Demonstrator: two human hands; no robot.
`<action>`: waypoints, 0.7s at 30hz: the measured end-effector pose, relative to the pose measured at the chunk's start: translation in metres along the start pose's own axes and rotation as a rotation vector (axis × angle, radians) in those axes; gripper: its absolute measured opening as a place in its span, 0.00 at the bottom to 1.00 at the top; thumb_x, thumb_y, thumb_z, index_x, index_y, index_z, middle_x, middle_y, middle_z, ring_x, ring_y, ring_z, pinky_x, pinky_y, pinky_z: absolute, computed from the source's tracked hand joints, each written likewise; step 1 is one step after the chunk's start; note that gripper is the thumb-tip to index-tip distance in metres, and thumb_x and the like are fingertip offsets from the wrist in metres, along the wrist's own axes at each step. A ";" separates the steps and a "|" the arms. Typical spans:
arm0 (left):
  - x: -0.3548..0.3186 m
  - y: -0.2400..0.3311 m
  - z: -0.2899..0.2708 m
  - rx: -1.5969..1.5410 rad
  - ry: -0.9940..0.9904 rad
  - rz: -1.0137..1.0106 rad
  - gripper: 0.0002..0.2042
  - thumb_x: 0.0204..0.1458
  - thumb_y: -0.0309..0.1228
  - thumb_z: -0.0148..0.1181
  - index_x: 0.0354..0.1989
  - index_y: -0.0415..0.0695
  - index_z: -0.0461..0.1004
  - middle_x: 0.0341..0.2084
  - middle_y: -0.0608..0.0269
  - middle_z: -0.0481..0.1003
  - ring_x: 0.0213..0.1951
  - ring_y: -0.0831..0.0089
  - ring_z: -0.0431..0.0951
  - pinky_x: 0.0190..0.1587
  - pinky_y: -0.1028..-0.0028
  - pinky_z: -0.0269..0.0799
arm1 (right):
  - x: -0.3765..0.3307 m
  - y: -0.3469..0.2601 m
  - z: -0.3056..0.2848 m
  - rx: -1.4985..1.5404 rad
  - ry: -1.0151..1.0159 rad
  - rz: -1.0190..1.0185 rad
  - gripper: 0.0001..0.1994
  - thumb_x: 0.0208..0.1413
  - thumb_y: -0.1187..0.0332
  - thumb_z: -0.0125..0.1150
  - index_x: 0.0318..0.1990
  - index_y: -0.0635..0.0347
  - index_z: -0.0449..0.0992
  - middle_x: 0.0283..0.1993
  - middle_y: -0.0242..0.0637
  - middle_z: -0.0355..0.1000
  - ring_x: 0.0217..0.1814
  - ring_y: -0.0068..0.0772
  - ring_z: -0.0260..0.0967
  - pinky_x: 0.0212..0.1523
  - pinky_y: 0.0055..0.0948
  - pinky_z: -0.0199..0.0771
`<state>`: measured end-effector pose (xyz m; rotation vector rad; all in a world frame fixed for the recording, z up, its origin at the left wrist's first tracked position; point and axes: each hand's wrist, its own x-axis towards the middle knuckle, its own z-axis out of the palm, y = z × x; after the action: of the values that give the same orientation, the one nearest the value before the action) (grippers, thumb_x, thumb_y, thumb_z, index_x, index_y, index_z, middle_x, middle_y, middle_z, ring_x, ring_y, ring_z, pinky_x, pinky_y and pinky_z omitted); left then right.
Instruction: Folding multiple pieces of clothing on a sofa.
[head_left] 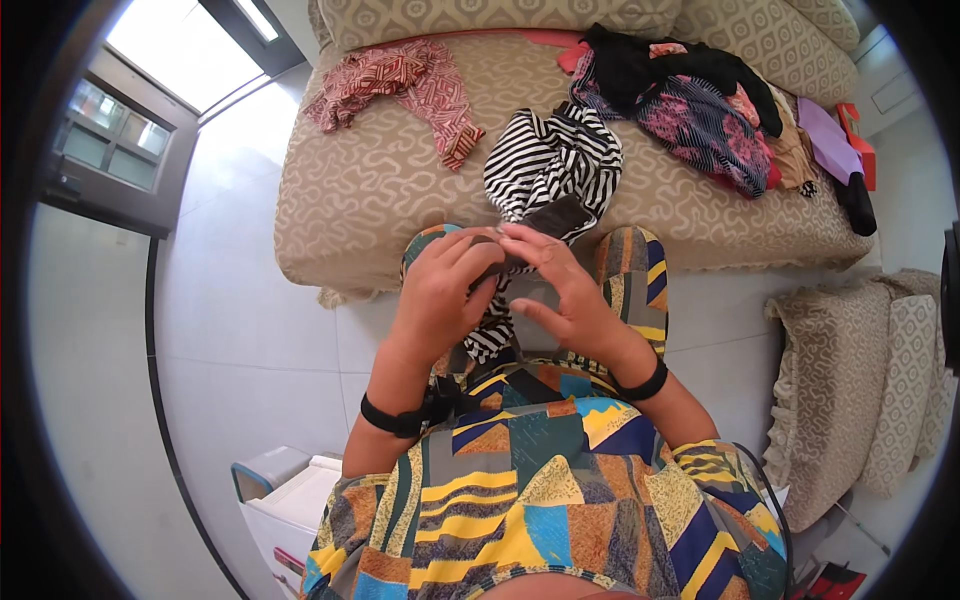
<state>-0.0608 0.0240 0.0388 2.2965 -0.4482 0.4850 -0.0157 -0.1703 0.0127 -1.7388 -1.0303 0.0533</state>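
A black-and-white striped garment (545, 165) with a plain dark brown band (560, 217) runs from the sofa's front edge down between my knees. Its exact kind I cannot make out through the folds. My left hand (445, 290) is closed around a bunched dark part of it, fingers curled over the cloth. Beside it, my right hand (565, 290) has its fingers stretched out and its thumb held apart. Its fingertips meet the left hand's at the dark cloth, and they partly hide what lies beneath. Both wrists wear black straps.
Ahead stands a sofa with a beige patterned cover (370, 210). A red-and-cream patterned cloth (400, 85) lies at its left, a pile of dark and pink floral clothes (690, 120) at its right. A covered seat (830, 370) is at right, a white storage box (290, 510) at lower left.
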 end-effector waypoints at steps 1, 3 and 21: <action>0.000 0.004 -0.001 -0.083 0.081 0.014 0.14 0.39 0.17 0.62 0.36 0.43 0.73 0.35 0.56 0.76 0.40 0.54 0.76 0.42 0.64 0.72 | 0.000 -0.002 0.000 -0.002 0.005 -0.002 0.28 0.52 0.68 0.62 0.62 0.61 0.65 0.66 0.46 0.60 0.68 0.49 0.56 0.68 0.40 0.54; -0.001 0.014 -0.010 -0.131 0.105 -0.016 0.13 0.39 0.15 0.60 0.35 0.42 0.74 0.37 0.57 0.78 0.40 0.58 0.77 0.43 0.66 0.72 | 0.000 -0.007 -0.001 0.070 0.063 0.026 0.29 0.53 0.64 0.64 0.62 0.62 0.64 0.65 0.46 0.61 0.69 0.44 0.56 0.67 0.39 0.54; -0.021 0.039 -0.089 -0.620 0.421 0.128 0.13 0.44 0.12 0.60 0.33 0.45 0.71 0.36 0.48 0.80 0.33 0.67 0.73 0.36 0.74 0.70 | 0.002 -0.027 -0.061 -0.405 -0.022 -0.046 0.14 0.36 0.75 0.68 0.35 0.60 0.74 0.32 0.42 0.73 0.37 0.50 0.71 0.38 0.41 0.71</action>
<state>-0.1155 0.0660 0.1103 1.5295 -0.4555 0.7518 -0.0006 -0.2134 0.0612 -2.0793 -1.1544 -0.1780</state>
